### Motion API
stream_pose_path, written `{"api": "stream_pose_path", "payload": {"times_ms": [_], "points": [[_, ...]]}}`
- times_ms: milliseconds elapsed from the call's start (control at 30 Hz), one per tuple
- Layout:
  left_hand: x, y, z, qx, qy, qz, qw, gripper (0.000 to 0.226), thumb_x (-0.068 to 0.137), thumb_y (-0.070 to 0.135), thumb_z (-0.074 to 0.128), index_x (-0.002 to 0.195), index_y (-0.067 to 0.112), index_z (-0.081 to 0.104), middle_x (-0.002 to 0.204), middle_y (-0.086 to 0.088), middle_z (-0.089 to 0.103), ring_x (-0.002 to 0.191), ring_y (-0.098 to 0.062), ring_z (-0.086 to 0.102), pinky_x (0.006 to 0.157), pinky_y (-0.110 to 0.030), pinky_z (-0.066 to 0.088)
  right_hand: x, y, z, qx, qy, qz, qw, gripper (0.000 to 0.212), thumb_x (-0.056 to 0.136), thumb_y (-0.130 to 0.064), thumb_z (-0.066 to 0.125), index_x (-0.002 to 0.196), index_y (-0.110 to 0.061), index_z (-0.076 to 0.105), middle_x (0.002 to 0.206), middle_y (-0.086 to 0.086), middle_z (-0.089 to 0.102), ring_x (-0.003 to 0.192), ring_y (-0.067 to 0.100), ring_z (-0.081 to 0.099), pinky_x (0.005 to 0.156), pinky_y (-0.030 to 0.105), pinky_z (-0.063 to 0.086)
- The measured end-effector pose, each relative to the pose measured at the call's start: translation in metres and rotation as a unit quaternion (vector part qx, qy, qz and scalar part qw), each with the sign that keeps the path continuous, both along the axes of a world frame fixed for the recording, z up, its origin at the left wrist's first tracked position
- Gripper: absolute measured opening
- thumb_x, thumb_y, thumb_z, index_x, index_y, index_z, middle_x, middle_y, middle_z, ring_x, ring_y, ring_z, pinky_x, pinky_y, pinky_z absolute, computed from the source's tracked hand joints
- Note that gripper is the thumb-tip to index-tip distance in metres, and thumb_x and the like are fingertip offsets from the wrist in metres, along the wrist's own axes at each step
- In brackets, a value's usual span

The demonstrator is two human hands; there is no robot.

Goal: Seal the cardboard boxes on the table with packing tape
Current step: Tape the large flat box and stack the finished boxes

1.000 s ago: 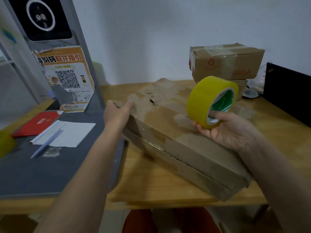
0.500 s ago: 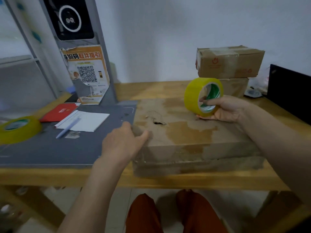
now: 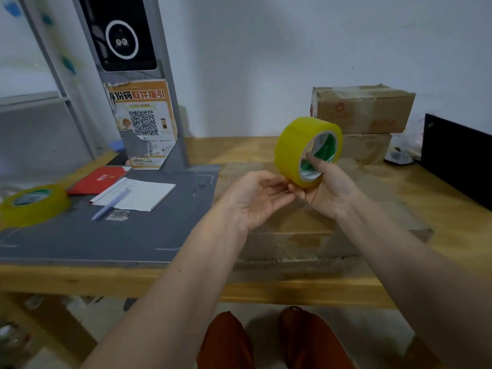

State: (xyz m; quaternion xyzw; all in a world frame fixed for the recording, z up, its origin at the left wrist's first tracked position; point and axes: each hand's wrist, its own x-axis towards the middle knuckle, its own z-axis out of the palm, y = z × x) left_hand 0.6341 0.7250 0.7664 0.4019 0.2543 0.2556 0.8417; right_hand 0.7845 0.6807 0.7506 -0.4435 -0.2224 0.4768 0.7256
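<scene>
Yellow packing tape roll [image 3: 306, 150] was gripped through its core by right hand [image 3: 327, 190] above flat cardboard box [image 3: 306, 243] at 6 o'clock, left hand [image 3: 255, 198] fingers loosely spread at roll's rim, tape-end likely being sought; peeling judged next.

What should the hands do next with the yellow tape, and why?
Probably peel up the tape's loose end. The right hand holds the roll above the flat box, the left hand's fingertips sit at the roll's edge, and no tape is pulled out yet.
</scene>
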Motion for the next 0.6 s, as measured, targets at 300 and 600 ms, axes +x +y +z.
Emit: {"api": "stream_pose_path", "payload": {"times_ms": [300,600], "points": [[0.004,0.003,0.001,-0.102,-0.047,0.017,0.993,0.036,0.101,-0.004,0.032,0.133,-0.015,0.046,0.135,-0.036,0.052,0.13,-0.045,0.051,0.112,-0.052,0.037,-0.003,0.014,-0.003,0.022,-0.093,-0.088,0.992,0.014,0.094,-0.02,0.06,0.083,-0.012,0.066,0.093,0.008,0.07,0.098,0.027,0.064,0.093,0.042,0.05],[0.003,0.004,0.002,-0.083,-0.03,0.05,0.995,0.014,0.095,-0.011,0.046,0.102,-0.011,0.059,0.113,-0.03,0.065,0.112,-0.037,0.064,0.101,-0.048,0.049,0.0,0.011,-0.005,0.013,-0.124,-0.105,0.987,0.006,0.092,-0.017,0.064,0.088,-0.014,0.067,0.091,0.006,0.07,0.092,0.024,0.066,0.075,0.038,0.055]]}}
